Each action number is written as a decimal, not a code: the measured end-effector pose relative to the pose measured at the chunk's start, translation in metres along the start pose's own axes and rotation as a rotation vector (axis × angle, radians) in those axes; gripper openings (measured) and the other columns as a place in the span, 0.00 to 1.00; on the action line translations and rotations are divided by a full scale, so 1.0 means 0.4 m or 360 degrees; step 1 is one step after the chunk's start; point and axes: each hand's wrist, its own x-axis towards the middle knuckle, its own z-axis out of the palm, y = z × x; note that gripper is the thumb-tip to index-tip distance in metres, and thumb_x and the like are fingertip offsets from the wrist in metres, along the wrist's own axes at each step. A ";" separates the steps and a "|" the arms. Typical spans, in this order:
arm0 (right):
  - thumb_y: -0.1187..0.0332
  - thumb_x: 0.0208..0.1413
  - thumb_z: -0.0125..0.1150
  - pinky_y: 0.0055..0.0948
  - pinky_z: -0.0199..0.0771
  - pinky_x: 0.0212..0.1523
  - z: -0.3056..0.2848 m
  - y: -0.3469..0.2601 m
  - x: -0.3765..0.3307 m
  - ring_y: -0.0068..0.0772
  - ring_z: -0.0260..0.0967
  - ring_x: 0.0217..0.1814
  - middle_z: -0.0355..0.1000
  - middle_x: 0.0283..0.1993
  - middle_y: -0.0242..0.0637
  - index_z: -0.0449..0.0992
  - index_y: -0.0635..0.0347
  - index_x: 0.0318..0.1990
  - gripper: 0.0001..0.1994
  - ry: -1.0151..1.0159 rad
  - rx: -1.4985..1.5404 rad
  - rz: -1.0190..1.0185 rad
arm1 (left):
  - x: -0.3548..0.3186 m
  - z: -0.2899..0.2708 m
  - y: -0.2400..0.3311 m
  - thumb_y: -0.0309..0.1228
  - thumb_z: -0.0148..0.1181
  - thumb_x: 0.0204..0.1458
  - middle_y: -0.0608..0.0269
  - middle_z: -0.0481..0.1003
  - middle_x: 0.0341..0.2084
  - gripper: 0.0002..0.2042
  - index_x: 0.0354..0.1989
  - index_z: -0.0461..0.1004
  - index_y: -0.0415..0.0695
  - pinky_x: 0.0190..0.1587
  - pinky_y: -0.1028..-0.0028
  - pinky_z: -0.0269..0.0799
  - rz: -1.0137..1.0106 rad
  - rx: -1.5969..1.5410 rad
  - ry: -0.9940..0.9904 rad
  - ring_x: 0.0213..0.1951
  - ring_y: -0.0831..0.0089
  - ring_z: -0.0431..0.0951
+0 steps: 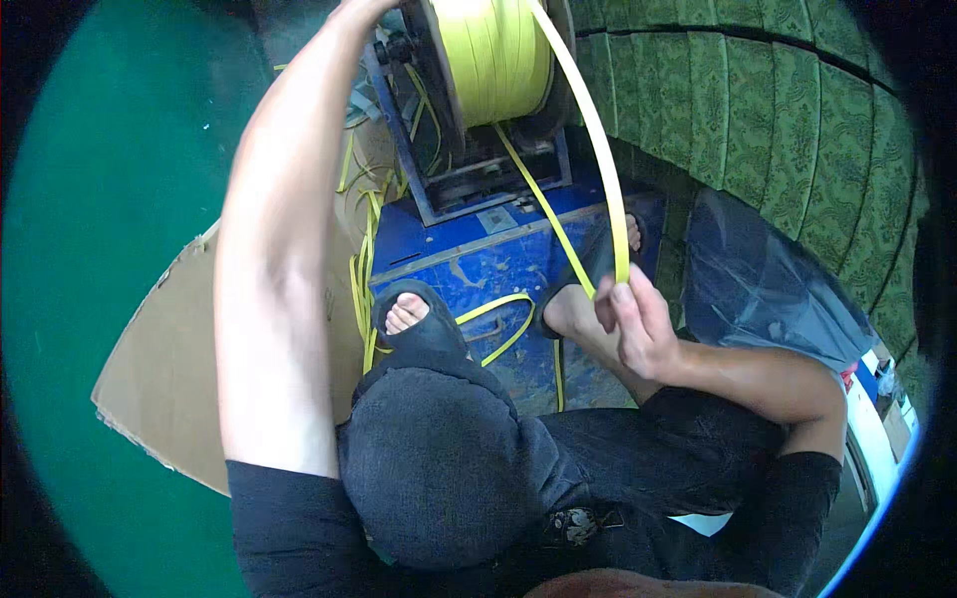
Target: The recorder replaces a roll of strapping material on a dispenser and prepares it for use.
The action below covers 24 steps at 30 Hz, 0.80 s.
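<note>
A large reel (495, 62) wound with flat yellow strap stands at the top middle on a dark metal frame (424, 189). My left arm stretches up to the reel's left side; only a sliver of my left hand (361, 8) shows at the top edge, its fingers out of sight. Closer to me, on the right, my right hand (646, 324) pinches the yellow strap (601, 149). From the reel's top the strap arcs down into these fingers. A second run of strap (546, 207) slants from under the reel to the same hand.
Under the frame is a scuffed blue box (439, 269), with my feet against it. Loose yellow strap (365, 269) lies in loops left of it, beside a cardboard sheet (164, 349) on the green floor (110, 219). Clear plastic sheeting (763, 284) and green patterned padding (758, 130) line the right.
</note>
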 end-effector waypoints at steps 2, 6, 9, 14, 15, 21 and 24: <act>0.64 0.71 0.38 0.22 0.61 0.26 -0.019 -0.034 -0.027 0.18 0.58 0.25 0.61 0.25 0.28 0.65 0.62 0.38 0.13 -0.0124 -0.0094 0.0064 | 0.003 0.004 0.043 0.47 0.55 0.55 0.31 0.76 0.35 0.25 0.35 0.79 0.31 0.45 0.54 0.74 -0.0216 0.0143 0.0232 0.43 0.44 0.79; 0.62 0.72 0.35 0.21 0.62 0.28 -0.025 -0.093 -0.069 0.19 0.60 0.26 0.64 0.25 0.30 0.68 0.63 0.40 0.16 -0.0386 -0.0134 0.0211 | -0.193 0.063 0.075 0.54 0.51 0.59 0.32 0.75 0.44 0.34 0.57 0.61 0.30 0.49 0.56 0.73 -0.0252 -0.0302 0.0182 0.49 0.43 0.77; 0.61 0.71 0.37 0.24 0.65 0.28 0.004 -0.104 -0.074 0.21 0.62 0.26 0.65 0.26 0.31 0.69 0.64 0.41 0.16 -0.0310 -0.0040 0.0240 | -0.396 0.154 0.053 0.47 0.47 0.63 0.30 0.76 0.32 0.25 0.49 0.59 0.31 0.42 0.48 0.74 -0.0258 -0.0032 -0.0315 0.37 0.38 0.79; 0.62 0.71 0.40 0.23 0.66 0.32 0.032 -0.081 -0.062 0.21 0.63 0.30 0.66 0.28 0.30 0.70 0.64 0.44 0.15 -0.0416 0.0093 0.0220 | -0.415 0.222 -0.007 0.34 0.48 0.63 0.43 0.73 0.13 0.16 0.37 0.64 0.27 0.25 0.54 0.74 0.0310 -0.0234 -0.0017 0.21 0.46 0.78; 0.62 0.71 0.40 0.23 0.66 0.32 0.031 -0.075 -0.057 0.21 0.63 0.30 0.66 0.28 0.30 0.70 0.64 0.44 0.15 -0.0413 0.0067 0.0240 | -0.387 0.220 -0.016 0.34 0.48 0.62 0.41 0.73 0.14 0.16 0.36 0.64 0.28 0.26 0.53 0.74 0.0330 -0.0231 0.0004 0.21 0.44 0.77; 0.64 0.72 0.38 0.23 0.68 0.31 0.030 -0.032 -0.015 0.21 0.64 0.28 0.66 0.27 0.31 0.69 0.64 0.44 0.14 -0.0218 0.0078 0.0361 | -0.011 0.131 -0.058 0.48 0.51 0.58 0.34 0.77 0.27 0.27 0.27 0.77 0.30 0.41 0.53 0.74 0.0193 0.0061 0.0726 0.36 0.41 0.79; 0.64 0.72 0.39 0.21 0.66 0.28 0.037 -0.002 0.047 0.20 0.63 0.27 0.65 0.26 0.30 0.68 0.63 0.44 0.13 -0.0068 0.0046 0.0183 | 0.183 0.028 -0.078 0.52 0.50 0.60 0.40 0.78 0.23 0.30 0.26 0.78 0.31 0.37 0.55 0.75 -0.0465 -0.0322 0.0545 0.31 0.48 0.81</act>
